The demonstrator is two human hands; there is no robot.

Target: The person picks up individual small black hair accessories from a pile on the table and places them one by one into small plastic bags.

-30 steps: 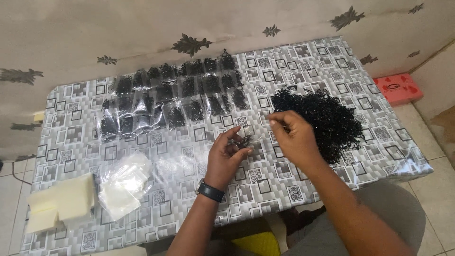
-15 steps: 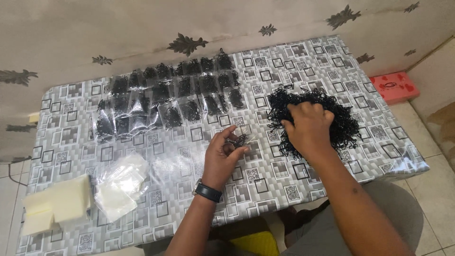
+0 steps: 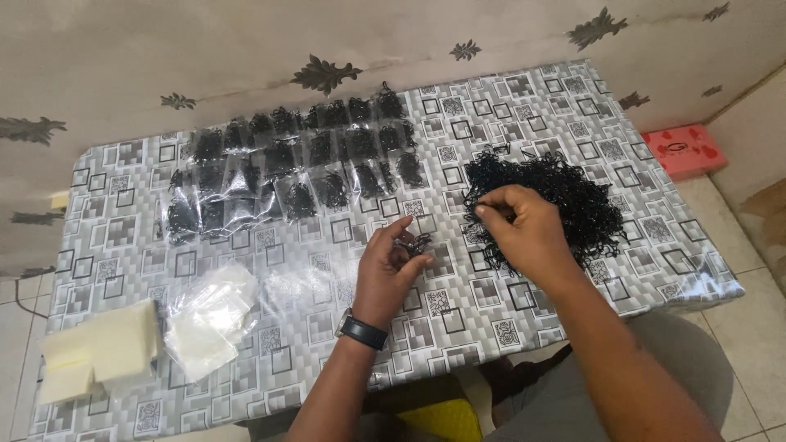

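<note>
- The fingertips of the right hand are pinched nearly shut on a few thin black loops at the near-left edge of the loose black pile, which sits on the right half of the table.
- The left hand is cupped, fingers curled half closed around a small bunch of black loops, held just above the tabletop, near the right hand but apart from it.
- Risk: the loops in the pile look tangled, so a pinch may drag extra ones out and scatter them; the loose cupped grip could also let some slip.
- Behind the left hand, clear packets filled with black loops lie in about 3 overlapping rows towards the wall.
- At the near left, a loose heap of empty clear bags lies beside a pale cream stack; what it is I cannot tell.
- A red rectangular box sits on the floor beyond the table's right end.
</note>
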